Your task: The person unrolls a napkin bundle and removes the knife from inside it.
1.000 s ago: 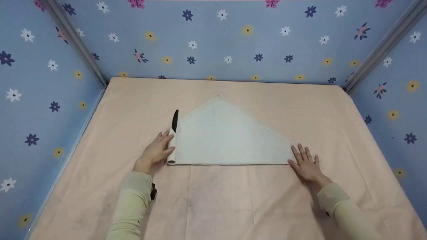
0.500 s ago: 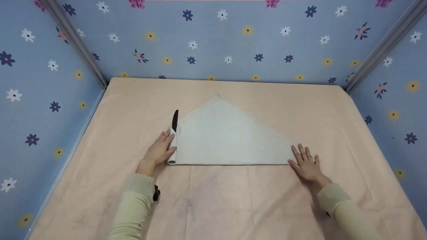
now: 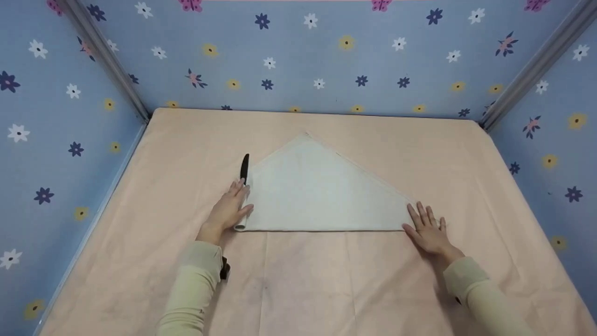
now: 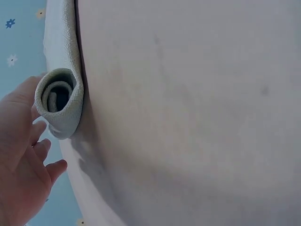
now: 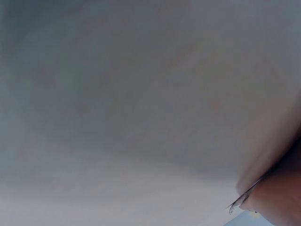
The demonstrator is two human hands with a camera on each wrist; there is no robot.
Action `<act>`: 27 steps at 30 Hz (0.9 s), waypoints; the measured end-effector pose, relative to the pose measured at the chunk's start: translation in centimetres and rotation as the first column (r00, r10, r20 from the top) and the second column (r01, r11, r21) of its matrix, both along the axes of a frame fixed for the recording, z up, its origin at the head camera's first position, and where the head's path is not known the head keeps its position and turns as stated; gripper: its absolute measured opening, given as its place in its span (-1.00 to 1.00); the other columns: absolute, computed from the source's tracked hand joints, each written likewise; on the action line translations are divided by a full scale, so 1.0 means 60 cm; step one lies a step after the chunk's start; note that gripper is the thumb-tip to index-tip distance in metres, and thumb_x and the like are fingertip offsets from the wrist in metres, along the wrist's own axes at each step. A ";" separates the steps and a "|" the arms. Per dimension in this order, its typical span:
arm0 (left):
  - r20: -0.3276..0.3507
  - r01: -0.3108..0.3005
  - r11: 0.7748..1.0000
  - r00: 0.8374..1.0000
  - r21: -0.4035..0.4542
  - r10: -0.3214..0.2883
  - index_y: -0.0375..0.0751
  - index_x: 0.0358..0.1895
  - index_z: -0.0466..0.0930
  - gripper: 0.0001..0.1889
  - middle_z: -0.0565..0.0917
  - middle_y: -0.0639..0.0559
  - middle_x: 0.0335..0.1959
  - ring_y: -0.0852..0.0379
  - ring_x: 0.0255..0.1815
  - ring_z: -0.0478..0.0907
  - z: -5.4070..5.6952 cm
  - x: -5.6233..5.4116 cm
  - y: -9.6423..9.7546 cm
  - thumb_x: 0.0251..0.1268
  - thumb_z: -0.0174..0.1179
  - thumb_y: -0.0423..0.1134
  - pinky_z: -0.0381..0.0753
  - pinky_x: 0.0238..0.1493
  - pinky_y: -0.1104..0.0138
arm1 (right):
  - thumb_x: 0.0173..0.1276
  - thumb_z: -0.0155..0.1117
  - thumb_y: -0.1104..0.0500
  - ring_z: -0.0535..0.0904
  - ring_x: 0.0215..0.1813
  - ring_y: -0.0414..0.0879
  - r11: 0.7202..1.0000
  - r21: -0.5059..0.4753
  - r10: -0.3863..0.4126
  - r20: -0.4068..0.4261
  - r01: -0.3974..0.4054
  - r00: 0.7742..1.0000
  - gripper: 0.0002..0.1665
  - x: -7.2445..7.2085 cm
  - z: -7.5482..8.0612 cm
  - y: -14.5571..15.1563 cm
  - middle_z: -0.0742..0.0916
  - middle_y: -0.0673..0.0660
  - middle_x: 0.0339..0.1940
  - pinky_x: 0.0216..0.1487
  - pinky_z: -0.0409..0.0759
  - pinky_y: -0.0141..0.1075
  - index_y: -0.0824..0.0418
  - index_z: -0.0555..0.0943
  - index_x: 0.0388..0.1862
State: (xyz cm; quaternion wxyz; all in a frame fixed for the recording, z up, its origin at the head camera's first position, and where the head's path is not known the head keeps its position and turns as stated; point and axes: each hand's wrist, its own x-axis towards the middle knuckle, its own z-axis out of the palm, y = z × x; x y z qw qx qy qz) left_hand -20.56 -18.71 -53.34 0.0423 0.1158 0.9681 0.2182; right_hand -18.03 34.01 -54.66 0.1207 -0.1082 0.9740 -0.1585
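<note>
A white cloth napkin (image 3: 322,191), folded to a peak at the back, lies on the table with its left end rolled up. From the far end of the roll sticks a narrow black piece (image 3: 245,167), shaped like a knife blade or handle; the rest is hidden inside. My left hand (image 3: 226,210) rests on the roll, thumb and fingertips over it. In the left wrist view the coiled end of the roll (image 4: 70,110) shows beside loosely bent fingers (image 4: 42,148). With fingers spread, my right hand (image 3: 430,235) presses flat on the napkin's right corner.
A peach cloth (image 3: 308,284) with creases covers the table. Blue flowered panels (image 3: 317,46) stand at the back and both sides, joined by grey corner posts (image 3: 105,60).
My left hand has slid slightly to the right and over the top of the roll, its fingertips now reaching the base of the black piece. The right hand has stayed put.
</note>
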 end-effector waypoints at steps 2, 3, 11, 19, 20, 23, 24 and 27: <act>0.008 0.007 1.000 1.000 -0.002 -0.007 -0.29 0.30 0.14 -0.39 -0.03 -0.17 0.38 -0.13 0.37 -0.19 -0.002 -0.002 -0.001 0.26 0.02 -0.06 -0.02 0.25 -0.04 | 0.39 -0.28 -0.19 -0.38 0.36 0.27 1.000 -0.001 -0.002 0.000 0.002 1.000 -0.20 0.000 0.000 0.000 -0.17 0.32 0.39 0.15 -0.52 0.25 0.26 -0.13 0.40; 0.013 0.010 1.000 1.000 -0.004 -0.010 -0.28 0.30 0.14 -0.39 -0.04 -0.15 0.38 -0.12 0.37 -0.19 -0.003 -0.003 -0.001 0.26 0.02 -0.05 -0.03 0.26 -0.04 | 0.39 -0.29 -0.19 -0.38 0.36 0.26 1.000 0.000 -0.002 0.000 0.002 1.000 -0.20 0.000 0.000 0.000 -0.17 0.32 0.39 0.15 -0.52 0.25 0.25 -0.13 0.40; 0.024 0.051 0.998 0.998 0.037 -0.052 -0.29 0.30 0.15 -0.39 -0.07 -0.18 0.39 -0.15 0.37 -0.21 -0.010 -0.006 -0.009 0.26 0.02 -0.04 -0.01 0.26 -0.02 | 0.39 -0.28 -0.16 -0.39 0.36 0.24 1.000 -0.029 0.004 0.002 -0.004 1.000 -0.22 0.000 0.002 0.001 -0.18 0.30 0.40 0.15 -0.52 0.24 0.21 -0.16 0.41; 0.056 0.047 0.998 0.997 0.051 -0.049 -0.24 0.30 0.16 -0.38 -0.09 -0.15 0.39 -0.12 0.38 -0.22 -0.012 -0.007 -0.015 0.25 0.01 0.00 0.00 0.26 -0.01 | 0.39 -0.26 -0.16 -0.36 0.36 0.26 0.999 -0.038 -0.004 -0.015 0.004 1.000 -0.23 0.002 0.002 0.000 -0.14 0.32 0.39 0.16 -0.49 0.24 0.24 -0.12 0.40; 0.059 0.046 0.998 0.997 0.050 -0.049 -0.23 0.31 0.16 -0.38 -0.09 -0.15 0.39 -0.12 0.38 -0.22 -0.012 -0.007 -0.016 0.26 0.01 0.00 0.01 0.26 -0.01 | 0.39 -0.26 -0.16 -0.36 0.36 0.26 0.999 -0.040 -0.003 -0.016 0.002 1.000 -0.23 0.003 0.002 0.000 -0.14 0.32 0.39 0.16 -0.49 0.25 0.24 -0.12 0.40; 0.072 0.042 0.998 0.996 0.051 -0.046 -0.23 0.30 0.17 -0.39 -0.09 -0.14 0.40 -0.12 0.38 -0.23 -0.011 -0.006 -0.018 0.26 0.00 0.01 0.02 0.26 0.00 | 0.39 -0.26 -0.16 -0.36 0.36 0.26 0.999 -0.038 -0.002 -0.016 0.001 1.000 -0.22 0.002 0.002 0.000 -0.15 0.32 0.39 0.16 -0.49 0.25 0.24 -0.12 0.40; 0.076 0.041 0.998 0.996 0.051 -0.045 -0.23 0.30 0.16 -0.39 -0.10 -0.14 0.40 -0.11 0.38 -0.23 -0.011 -0.006 -0.019 0.26 0.00 0.01 0.02 0.26 0.00 | 0.39 -0.27 -0.16 -0.37 0.36 0.26 0.999 -0.036 -0.002 -0.016 0.002 1.000 -0.22 0.002 0.002 0.000 -0.15 0.32 0.39 0.16 -0.50 0.24 0.24 -0.12 0.40; 0.080 0.043 0.998 0.996 0.049 -0.046 -0.24 0.30 0.16 -0.39 -0.10 -0.15 0.39 -0.12 0.38 -0.22 -0.010 -0.004 -0.021 0.26 -0.01 0.00 0.01 0.26 0.01 | 0.39 -0.29 -0.18 -0.38 0.36 0.25 1.000 -0.021 -0.003 -0.004 0.003 1.000 -0.21 0.001 0.001 0.001 -0.16 0.31 0.40 0.16 -0.51 0.23 0.24 -0.13 0.41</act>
